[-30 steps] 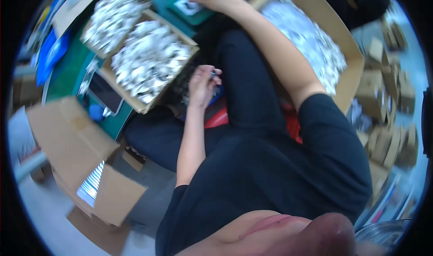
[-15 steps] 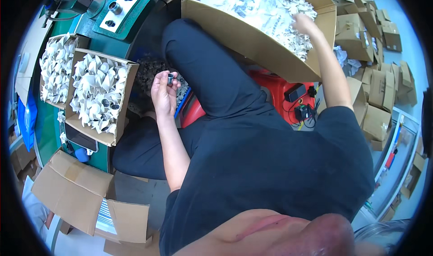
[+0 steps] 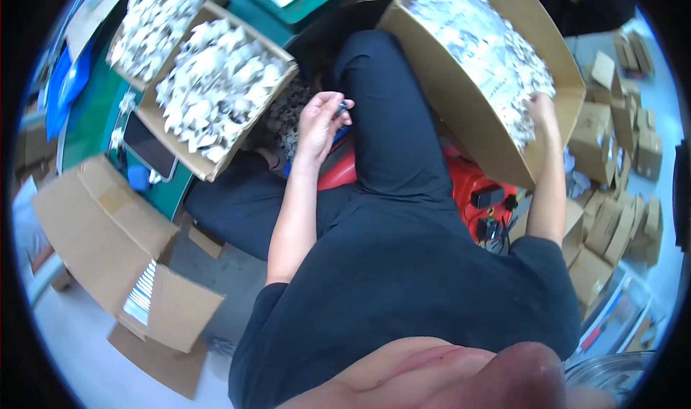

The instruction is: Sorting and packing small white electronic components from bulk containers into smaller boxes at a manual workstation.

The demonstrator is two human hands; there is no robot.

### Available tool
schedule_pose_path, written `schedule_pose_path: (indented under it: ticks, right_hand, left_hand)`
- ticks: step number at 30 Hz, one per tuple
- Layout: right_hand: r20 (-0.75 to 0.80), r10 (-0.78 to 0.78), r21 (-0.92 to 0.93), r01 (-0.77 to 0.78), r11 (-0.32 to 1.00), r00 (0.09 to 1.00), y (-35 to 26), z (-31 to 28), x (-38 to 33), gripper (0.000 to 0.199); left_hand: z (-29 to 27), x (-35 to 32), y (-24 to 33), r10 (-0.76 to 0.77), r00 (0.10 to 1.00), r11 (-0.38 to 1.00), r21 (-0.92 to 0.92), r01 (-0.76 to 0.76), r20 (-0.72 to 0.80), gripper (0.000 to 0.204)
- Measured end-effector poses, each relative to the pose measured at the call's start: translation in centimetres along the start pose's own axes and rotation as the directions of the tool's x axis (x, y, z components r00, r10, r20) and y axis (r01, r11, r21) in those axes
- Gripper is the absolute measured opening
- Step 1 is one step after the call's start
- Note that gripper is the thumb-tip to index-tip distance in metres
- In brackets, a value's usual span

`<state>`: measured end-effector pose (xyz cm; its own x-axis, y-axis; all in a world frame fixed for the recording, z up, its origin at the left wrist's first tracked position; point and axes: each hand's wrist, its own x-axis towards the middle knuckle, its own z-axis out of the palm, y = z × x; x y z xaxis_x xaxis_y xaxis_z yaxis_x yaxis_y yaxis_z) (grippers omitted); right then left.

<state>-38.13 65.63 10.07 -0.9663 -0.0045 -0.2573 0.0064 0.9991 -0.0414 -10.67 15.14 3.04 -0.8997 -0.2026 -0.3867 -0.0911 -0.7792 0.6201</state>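
Above my thigh, my left hand (image 3: 322,126) is closed in a pinch around a small dark cylindrical part (image 3: 342,109). My right hand (image 3: 541,112) reaches into a large cardboard box (image 3: 461,114) at the upper right. Its fingers are curled in at the edge of a heap of small white curled pieces (image 3: 529,70); whatever lies between them is hidden. A clear plastic bag (image 3: 461,31) covers part of that heap. Left of my left hand, a smaller cardboard box (image 3: 248,137) holds similar white curled pieces (image 3: 216,85).
A second box of white pieces (image 3: 158,27) stands behind the first on the green table (image 3: 93,132), near a phone (image 3: 150,146). A green fixture (image 3: 302,2) sits at the top. Lower left is an opened carton (image 3: 101,229); a red stool (image 3: 468,182) is under me. Cartons (image 3: 594,139) pile up at right.
The view has turned, so the scene sits differently in the picture. My right hand has moved toward the box's near right side. My left hand still holds the dark part.
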Motion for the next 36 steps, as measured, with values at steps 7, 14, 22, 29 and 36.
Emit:
schedule_pose_path:
  ticks: [7, 14, 22, 29, 36]
  right_hand:
    - [-0.594, -0.438, 0.533, 0.738, 0.414, 0.675, -27.8, -8.2, -2.3, 0.026]
    - [-0.598, -0.533, 0.447, 0.801, 0.398, 0.599, -48.8, -7.6, -7.2, 0.018]
    - [-0.990, -0.116, -0.004, 0.829, -0.559, -0.083, -52.2, -3.7, -4.6, 0.019]
    - [-0.841, -0.539, -0.014, 0.994, 0.106, 0.046, -49.2, -5.2, -6.2, 0.021]
    - [-0.863, -0.505, -0.088, 0.991, 0.100, -0.026, -49.7, -4.4, -5.7, 0.023]
  left_hand:
    - [0.1, -0.3, 0.4, 0.006, 0.999, 1.000, 0.001, -0.006, 0.047, 0.018]
    - [-0.5, -0.4, 0.6, 0.011, 1.000, 1.000, -0.023, -0.010, 0.028, 0.019]
    - [-0.1, -0.8, 1.7, -0.018, 0.998, 1.000, -0.018, 0.019, 0.053, 0.017]
    - [-1.3, -1.1, 2.0, 0.018, 1.000, 0.999, -0.026, -0.018, -0.009, 0.021]
    - [-2.2, -1.2, 1.8, 0.023, 0.999, 1.000, -0.015, -0.024, -0.040, 0.024]
